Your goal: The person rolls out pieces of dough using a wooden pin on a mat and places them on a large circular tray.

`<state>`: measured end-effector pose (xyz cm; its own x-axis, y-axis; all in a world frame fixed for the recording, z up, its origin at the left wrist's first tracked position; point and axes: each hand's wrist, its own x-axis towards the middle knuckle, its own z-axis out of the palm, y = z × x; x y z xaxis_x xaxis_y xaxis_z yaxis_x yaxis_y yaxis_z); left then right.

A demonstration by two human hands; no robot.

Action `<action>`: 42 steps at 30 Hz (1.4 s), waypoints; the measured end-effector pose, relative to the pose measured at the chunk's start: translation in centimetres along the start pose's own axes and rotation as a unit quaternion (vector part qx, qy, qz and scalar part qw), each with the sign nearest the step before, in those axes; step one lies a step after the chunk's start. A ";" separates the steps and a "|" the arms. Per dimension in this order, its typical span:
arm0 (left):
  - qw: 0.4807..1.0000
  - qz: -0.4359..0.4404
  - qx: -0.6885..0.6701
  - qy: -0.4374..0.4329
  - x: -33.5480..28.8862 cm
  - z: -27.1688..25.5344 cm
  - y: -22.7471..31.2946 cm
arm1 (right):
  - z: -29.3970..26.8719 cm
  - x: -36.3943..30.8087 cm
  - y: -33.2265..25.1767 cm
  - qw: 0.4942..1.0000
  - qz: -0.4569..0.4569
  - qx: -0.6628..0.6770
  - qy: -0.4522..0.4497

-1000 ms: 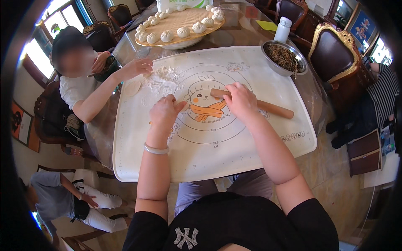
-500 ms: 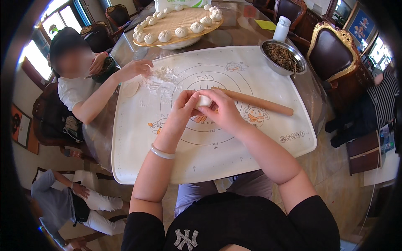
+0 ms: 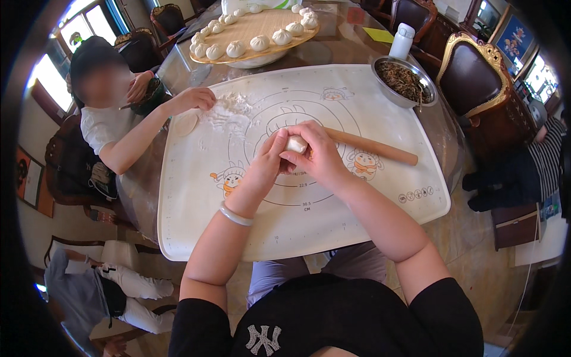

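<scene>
Much dough (image 3: 295,144) hides between the left hand (image 3: 268,156) and right hand (image 3: 318,150).

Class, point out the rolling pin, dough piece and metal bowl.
Rolling pin (image 3: 373,146), head view: middle of its bare shaft.
Dough piece (image 3: 296,144), head view: exposed top.
Metal bowl (image 3: 389,97), head view: side wall.

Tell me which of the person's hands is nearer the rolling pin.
Right. The right hand is at the left end of the rolling pin; whether they touch is unclear. The left hand is farther left, across the dough both hold.
</scene>
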<state>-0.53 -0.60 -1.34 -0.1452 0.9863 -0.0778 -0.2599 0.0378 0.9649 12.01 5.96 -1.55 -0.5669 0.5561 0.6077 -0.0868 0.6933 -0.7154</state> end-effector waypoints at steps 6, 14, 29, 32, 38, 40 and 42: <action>0.998 -0.033 -0.059 -0.004 -0.3 0.3 0.1 | 0.6 -0.2 0.0 0.991 -0.065 -0.111 0.038; 0.994 0.021 -0.056 0.087 -0.6 2.7 -0.8 | 0.3 0.3 -1.2 0.951 -0.054 -0.293 0.082; 0.993 0.011 -0.080 0.082 -0.2 1.5 -1.6 | 1.7 0.1 -1.0 0.928 -0.126 -0.341 0.086; 0.996 0.029 -0.058 0.056 -0.1 1.1 -2.2 | 1.3 0.0 -0.9 0.932 -0.128 -0.325 0.091; 0.991 -0.007 -0.078 0.108 -0.3 1.5 -1.4 | 1.7 0.0 -1.2 0.957 -0.088 -0.265 0.077; 0.985 -0.030 -0.122 0.118 -0.2 1.3 -1.8 | 1.7 0.0 -1.2 0.947 -0.113 -0.290 0.085; 0.981 -0.048 -0.147 0.115 0.0 1.4 -1.9 | 1.7 0.0 -0.9 0.941 -0.128 -0.298 0.092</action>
<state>1.28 -0.41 -2.79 -0.3099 0.9169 -0.2514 -0.5424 0.0467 0.8388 10.72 4.57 -1.49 -0.4327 0.3681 0.8229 0.3050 0.9188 -0.2506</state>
